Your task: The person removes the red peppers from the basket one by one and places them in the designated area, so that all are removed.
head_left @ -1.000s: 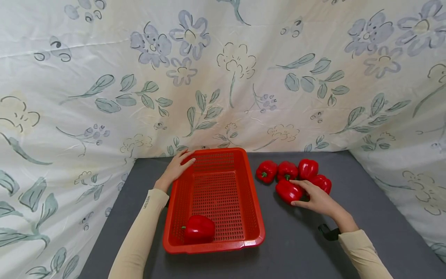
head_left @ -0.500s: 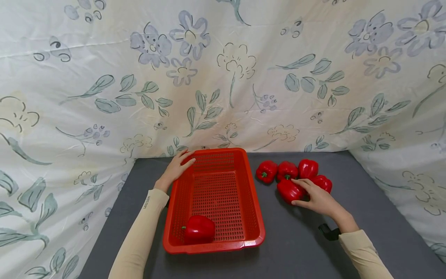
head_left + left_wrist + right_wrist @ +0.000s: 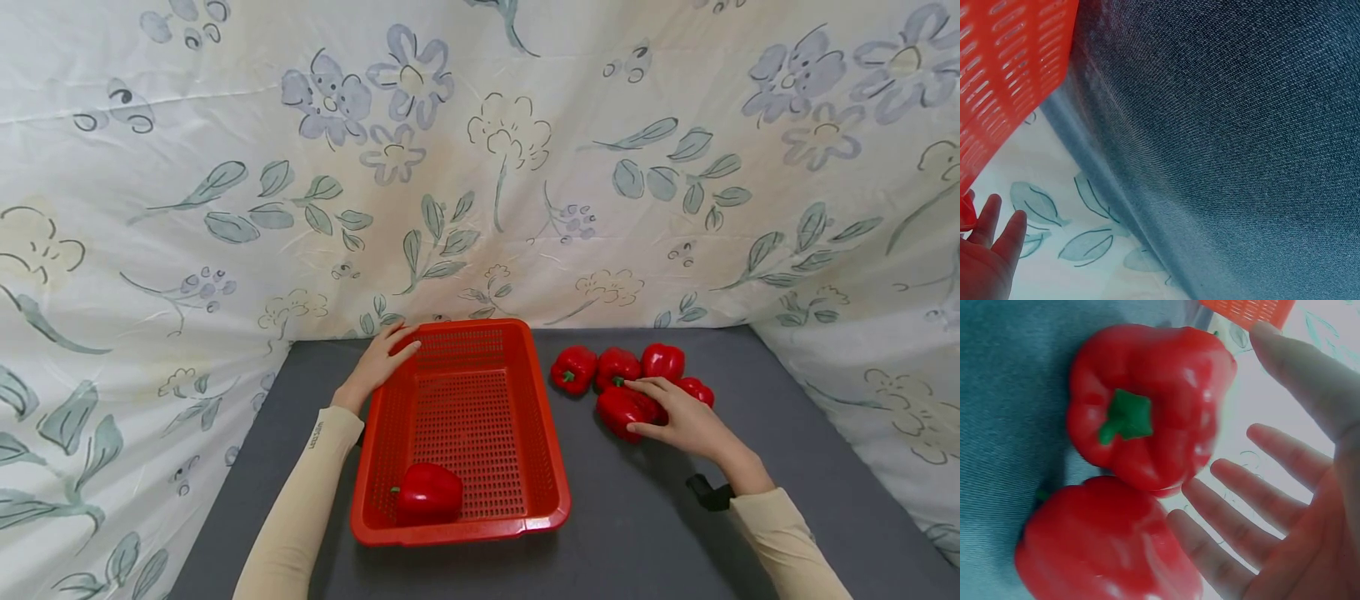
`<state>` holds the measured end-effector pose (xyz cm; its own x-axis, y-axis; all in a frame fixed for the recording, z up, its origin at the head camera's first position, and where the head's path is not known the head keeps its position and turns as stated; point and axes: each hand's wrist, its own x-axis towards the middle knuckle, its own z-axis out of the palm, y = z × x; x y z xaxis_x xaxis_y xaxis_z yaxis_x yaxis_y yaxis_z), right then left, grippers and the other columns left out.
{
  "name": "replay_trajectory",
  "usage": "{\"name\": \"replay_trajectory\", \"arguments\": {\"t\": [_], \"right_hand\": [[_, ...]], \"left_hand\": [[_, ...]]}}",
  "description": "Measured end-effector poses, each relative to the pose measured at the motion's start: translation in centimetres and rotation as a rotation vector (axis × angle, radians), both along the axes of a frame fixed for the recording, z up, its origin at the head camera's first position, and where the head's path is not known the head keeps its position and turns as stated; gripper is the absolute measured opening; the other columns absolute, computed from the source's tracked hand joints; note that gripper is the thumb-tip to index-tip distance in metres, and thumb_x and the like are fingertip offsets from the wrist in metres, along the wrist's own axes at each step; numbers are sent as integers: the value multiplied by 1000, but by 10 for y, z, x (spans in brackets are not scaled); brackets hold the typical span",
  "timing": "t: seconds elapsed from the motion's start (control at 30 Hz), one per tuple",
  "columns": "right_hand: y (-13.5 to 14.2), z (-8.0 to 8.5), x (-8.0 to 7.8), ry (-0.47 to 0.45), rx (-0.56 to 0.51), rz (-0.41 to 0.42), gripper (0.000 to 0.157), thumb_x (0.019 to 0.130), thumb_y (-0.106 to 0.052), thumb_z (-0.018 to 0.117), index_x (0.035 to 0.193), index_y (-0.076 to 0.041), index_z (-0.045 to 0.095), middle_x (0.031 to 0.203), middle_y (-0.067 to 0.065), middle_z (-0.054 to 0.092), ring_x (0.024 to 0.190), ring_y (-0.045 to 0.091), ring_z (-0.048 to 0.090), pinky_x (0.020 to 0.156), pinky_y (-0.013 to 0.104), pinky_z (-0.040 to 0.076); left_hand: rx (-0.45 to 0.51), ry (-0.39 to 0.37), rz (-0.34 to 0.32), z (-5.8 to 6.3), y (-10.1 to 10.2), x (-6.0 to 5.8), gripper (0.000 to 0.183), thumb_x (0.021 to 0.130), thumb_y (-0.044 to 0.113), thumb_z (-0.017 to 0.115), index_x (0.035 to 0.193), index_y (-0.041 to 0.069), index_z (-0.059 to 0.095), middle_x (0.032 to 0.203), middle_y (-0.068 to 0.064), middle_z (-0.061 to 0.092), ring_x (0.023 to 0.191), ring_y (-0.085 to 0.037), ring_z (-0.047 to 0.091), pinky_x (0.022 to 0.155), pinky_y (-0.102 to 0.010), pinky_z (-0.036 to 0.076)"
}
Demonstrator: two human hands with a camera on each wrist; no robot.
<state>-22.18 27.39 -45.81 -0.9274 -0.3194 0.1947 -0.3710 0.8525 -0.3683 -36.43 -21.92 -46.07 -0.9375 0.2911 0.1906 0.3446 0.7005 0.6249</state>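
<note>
My left hand [image 3: 375, 367] rests on the far left corner of the red plastic basket [image 3: 551, 450]. In the left wrist view its fingers [image 3: 1011, 240] are straight and spread beside the basket's slotted wall [image 3: 1016, 81]. One red bell pepper [image 3: 430, 492] lies on its side in the near left of the basket. Right of the basket, my right hand [image 3: 682, 421] hovers at the nearest loose bell pepper [image 3: 621, 412], thumb and fingers spread apart. Its straight fingers [image 3: 1254, 487] show in the right wrist view, beside two bell peppers, one with its green stem [image 3: 1127, 415] showing.
Behind the nearest pepper, several more red bell peppers cluster: one at the left [image 3: 574, 370], one in the middle [image 3: 619, 367] and one at the back [image 3: 663, 361]. Another [image 3: 697, 390] is partly hidden by my right hand. A flowered cloth [image 3: 510, 167] hangs behind the grey table [image 3: 622, 542].
The nearest loose pepper has shifted slightly right. My right hand has spread a little wider around it, its upper fingers lifting. My left hand and the basket stay put.
</note>
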Motion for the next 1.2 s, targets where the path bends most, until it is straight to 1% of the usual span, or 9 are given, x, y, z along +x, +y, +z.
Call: {"name": "replay_trajectory", "arguments": {"t": [0.1, 0.23, 0.57, 0.8, 1.03, 1.2], "right_hand": [[-2, 5, -1, -5, -3, -6, 70, 73, -41, 76, 131, -11, 52, 129, 18, 47, 111, 34, 48, 77, 53, 52], [-6, 11, -3, -19, -31, -10, 70, 73, -42, 76, 131, -13, 51, 130, 17, 46, 112, 33, 47, 76, 52, 52], [-19, 28, -8, -39, -117, 31, 70, 73, -41, 76, 133, -17, 49, 132, 12, 47, 114, 29, 48, 81, 52, 51], [-28, 39, -13, -53, -153, 74, 70, 75, -40, 75, 135, -19, 47, 134, 10, 46, 118, 28, 46, 83, 53, 50], [-43, 53, -17, -52, -174, 119, 71, 75, -48, 72, 136, -23, 46, 134, 5, 46, 117, 29, 47, 83, 52, 50], [-56, 61, -21, -56, -189, 163, 70, 75, -47, 73, 136, -25, 46, 135, 3, 46, 119, 24, 46, 84, 51, 50]], "left_hand": [[-4, -1, 0, -1, 0, 0, 59, 93, 49, 46, 142, 17, 40, 153, -12, 21, 139, -36, 16, 106, -63, 19], [-6, -4, -1, -1, 0, 0, 60, 93, 50, 46, 142, 16, 40, 153, -12, 20, 139, -37, 16, 105, -63, 19], [-1, -4, 2, -1, 1, 0, 60, 93, 51, 46, 142, 17, 40, 153, -10, 20, 140, -36, 16, 105, -64, 19], [-11, -2, 0, -1, 1, 1, 61, 93, 52, 45, 143, 17, 39, 153, -11, 19, 139, -37, 15, 105, -64, 19], [-11, 0, -1, -1, 0, 0, 60, 92, 51, 45, 142, 19, 40, 153, -10, 20, 139, -36, 16, 106, -63, 18], [-3, -3, -2, -2, 0, 0, 59, 92, 52, 45, 142, 20, 40, 153, -9, 20, 139, -36, 16, 106, -64, 18]]}}
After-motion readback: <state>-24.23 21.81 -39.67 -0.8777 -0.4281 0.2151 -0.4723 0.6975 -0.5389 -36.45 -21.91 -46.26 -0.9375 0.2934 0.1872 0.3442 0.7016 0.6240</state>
